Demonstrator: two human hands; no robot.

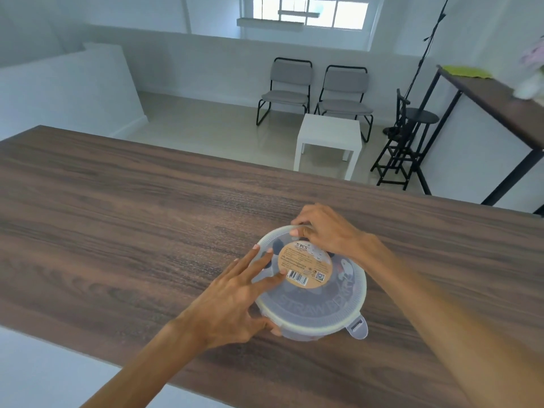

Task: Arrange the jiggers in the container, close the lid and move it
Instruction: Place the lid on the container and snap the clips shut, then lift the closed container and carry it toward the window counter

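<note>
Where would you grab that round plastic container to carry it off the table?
Probably by the wall just under the rim, one hand on each opposite side. The container is round, wide and shallow, and its lid overhangs as a lip to hook fingers beneath. The left hand and right hand already sit on opposite edges. I'd avoid lifting by the small tab, since it belongs to the lid.

A round translucent container (323, 328) sits on the wooden surface (117, 216), its lid (321, 307) on top with a tan label (305, 265) at centre. The left hand (232, 301) lies spread flat on the lid's 9 o'clock side, thumb under the rim. The right hand (326, 228) pinches the rim at 12 o'clock. A tab (357, 326) juts out at 5 o'clock.
</note>
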